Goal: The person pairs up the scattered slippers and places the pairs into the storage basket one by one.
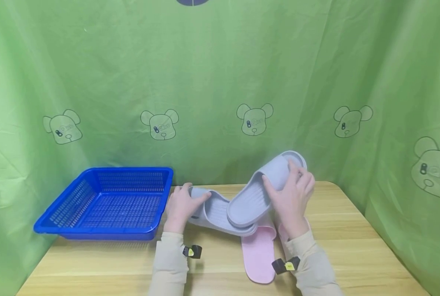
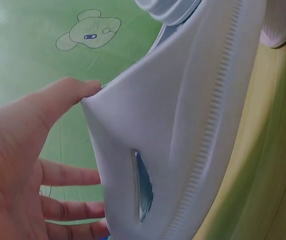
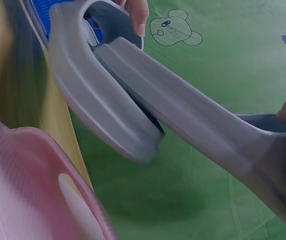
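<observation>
Two light grey slippers are held up over the table. My left hand (image 1: 178, 209) pinches the strap of one grey slipper (image 1: 218, 213), its thumb at the strap's edge; the left wrist view shows this slipper's side (image 2: 148, 120) with a slot in the strap. My right hand (image 1: 292, 201) grips the other grey slipper (image 1: 246, 207) by its strap, toe tilted up and to the right. The heel ends of the two overlap, the right one above. Below them a pink slipper (image 1: 258, 257) lies on the table; a second pink slipper (image 1: 283, 235) is mostly hidden by my right arm.
A blue plastic basket (image 1: 105, 234) with mesh walls and nothing inside stands at the table's left. The wooden table (image 1: 353, 246) ends against a green curtain (image 1: 212, 74) printed with bear heads, which hangs behind and on both sides.
</observation>
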The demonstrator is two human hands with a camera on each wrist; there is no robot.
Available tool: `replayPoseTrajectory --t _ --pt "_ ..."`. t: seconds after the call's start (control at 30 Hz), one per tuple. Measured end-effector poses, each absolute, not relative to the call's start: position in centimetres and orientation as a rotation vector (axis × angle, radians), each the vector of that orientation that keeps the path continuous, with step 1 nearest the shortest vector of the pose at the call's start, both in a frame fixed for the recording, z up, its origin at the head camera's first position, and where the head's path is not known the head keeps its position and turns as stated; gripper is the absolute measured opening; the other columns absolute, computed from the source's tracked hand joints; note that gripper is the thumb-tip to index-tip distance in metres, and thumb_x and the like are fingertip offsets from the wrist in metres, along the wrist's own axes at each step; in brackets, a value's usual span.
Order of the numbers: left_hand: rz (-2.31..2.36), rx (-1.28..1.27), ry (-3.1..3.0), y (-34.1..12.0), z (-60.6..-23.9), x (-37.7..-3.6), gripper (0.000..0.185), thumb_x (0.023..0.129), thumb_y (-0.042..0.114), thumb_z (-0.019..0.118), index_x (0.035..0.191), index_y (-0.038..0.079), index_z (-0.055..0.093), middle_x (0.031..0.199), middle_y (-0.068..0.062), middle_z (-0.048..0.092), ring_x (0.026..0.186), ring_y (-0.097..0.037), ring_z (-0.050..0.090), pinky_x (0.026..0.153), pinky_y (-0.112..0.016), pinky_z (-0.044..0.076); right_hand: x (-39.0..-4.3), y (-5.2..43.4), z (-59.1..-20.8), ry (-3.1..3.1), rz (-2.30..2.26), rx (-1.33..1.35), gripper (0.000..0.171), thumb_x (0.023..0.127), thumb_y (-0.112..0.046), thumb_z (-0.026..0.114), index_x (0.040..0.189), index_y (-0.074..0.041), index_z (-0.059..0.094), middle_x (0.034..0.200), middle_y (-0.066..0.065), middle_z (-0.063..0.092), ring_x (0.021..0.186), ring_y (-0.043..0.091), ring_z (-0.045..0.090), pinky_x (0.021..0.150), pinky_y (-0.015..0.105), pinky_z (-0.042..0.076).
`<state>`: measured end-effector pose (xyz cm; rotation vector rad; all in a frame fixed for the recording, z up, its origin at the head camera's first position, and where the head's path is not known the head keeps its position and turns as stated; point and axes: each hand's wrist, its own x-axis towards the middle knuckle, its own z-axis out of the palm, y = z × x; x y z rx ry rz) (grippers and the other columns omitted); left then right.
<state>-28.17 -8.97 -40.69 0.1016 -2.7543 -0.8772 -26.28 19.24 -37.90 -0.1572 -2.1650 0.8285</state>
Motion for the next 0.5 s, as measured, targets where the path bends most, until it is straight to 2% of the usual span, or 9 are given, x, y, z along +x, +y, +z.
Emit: replayPoseTrajectory --t 0.5 --pt "-0.906 0.247 -2.749 -7.8 -40.5 -28.0 0.089 0.073 0.075 0.061 0.132 0.008 0.056 0.125 -0.023 0.055 0.101 -0.039 0.063 0.077 -0.048 0.053 -26.5 18.7 -38.3 -2.142 0.843 -0.242 0.089 0.076 -0.055 0.074 0.149 -0.02 0.035 0.134 0.02 0.029 0.128 0.038 0.019 0.108 0.056 0.02"
